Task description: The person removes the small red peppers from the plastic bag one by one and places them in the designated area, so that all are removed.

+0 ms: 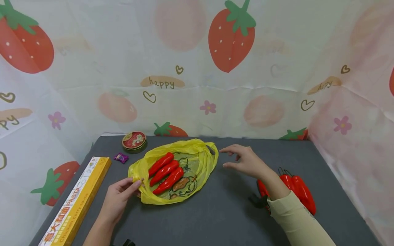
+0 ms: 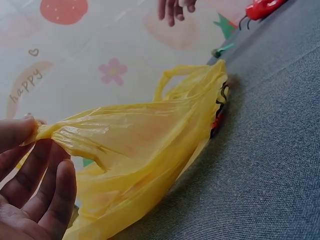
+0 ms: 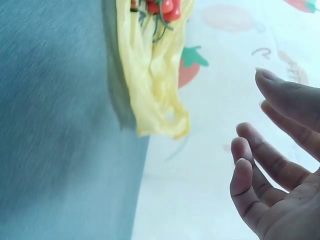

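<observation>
A yellow plastic bag (image 1: 203,171) lies spread open on the grey table, with several red chili peppers (image 1: 166,173) and brown and dark dried-looking pieces (image 1: 181,184) inside. My left hand (image 1: 118,196) pinches the bag's left edge between thumb and fingers; in the left wrist view the yellow plastic (image 2: 135,130) stretches taut from that pinch. My right hand (image 1: 244,160) hovers just right of the bag's handle loop, fingers apart and holding nothing. The right wrist view shows that hand (image 3: 280,175) apart from the bag's handle end (image 3: 165,120).
More red peppers (image 1: 303,193) lie at the right, partly behind my right forearm, beside a dark green thing (image 1: 258,201). At the left are a long yellow pasta box (image 1: 77,201), a purple wrapped candy (image 1: 121,157) and a round red tin (image 1: 134,140). A strawberry-print curtain (image 1: 191,68) hangs behind.
</observation>
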`<action>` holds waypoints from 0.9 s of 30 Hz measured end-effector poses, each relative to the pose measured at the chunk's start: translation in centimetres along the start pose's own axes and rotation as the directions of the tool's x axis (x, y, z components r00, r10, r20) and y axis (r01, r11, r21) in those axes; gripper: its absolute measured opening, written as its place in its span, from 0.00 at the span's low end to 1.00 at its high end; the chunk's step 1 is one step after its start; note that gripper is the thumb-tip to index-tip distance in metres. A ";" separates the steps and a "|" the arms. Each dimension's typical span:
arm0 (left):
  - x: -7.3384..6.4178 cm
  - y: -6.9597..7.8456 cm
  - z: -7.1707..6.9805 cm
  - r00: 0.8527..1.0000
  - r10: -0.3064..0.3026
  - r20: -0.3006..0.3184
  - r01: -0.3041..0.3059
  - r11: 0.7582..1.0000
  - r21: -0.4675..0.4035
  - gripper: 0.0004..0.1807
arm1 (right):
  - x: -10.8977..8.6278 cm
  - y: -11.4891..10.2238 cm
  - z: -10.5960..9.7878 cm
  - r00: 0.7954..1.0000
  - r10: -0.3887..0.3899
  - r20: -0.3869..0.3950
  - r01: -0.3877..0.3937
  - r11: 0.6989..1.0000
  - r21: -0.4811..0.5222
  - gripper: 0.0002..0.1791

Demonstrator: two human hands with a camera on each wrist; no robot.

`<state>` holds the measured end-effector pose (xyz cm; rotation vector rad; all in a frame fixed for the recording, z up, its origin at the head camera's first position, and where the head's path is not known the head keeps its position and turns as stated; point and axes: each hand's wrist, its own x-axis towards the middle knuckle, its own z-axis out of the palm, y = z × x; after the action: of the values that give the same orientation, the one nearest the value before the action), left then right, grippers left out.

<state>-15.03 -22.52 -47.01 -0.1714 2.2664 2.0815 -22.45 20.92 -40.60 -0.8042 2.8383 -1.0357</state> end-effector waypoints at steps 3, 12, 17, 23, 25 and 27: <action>0.0 0.0 0.0 1.000 0.004 -0.001 -0.004 1.000 -0.007 0.21 | 0.9 -0.5 0.5 1.000 -0.024 0.010 0.024 0.999 0.035 0.28; 0.0 -0.1 -0.1 0.997 0.067 0.024 -0.067 0.998 -0.021 0.21 | 3.4 -1.6 2.3 0.997 -0.061 0.045 0.056 0.993 0.103 0.26; 0.0 -0.1 0.0 0.997 0.069 0.029 -0.069 0.997 -0.019 0.21 | 4.8 -2.6 3.1 0.993 -0.069 0.094 0.054 0.986 0.157 0.26; -0.1 0.0 0.1 0.999 0.049 0.020 -0.049 0.999 -0.021 0.21 | 6.4 -3.3 4.4 0.988 -0.074 0.138 0.051 0.985 0.162 0.25; -0.2 0.0 0.0 0.999 0.039 0.019 -0.038 0.999 -0.029 0.20 | 6.9 -3.5 4.9 0.984 -0.084 0.155 0.058 0.985 0.161 0.24; -0.2 -0.1 0.0 0.999 0.032 0.021 -0.032 0.999 -0.035 0.20 | 7.4 -3.8 5.5 0.981 -0.090 0.170 0.060 0.983 0.172 0.24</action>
<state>-14.80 -22.54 -47.05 -0.1142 2.2366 2.1282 -26.09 11.74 -41.43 -0.9421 2.5540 -1.1293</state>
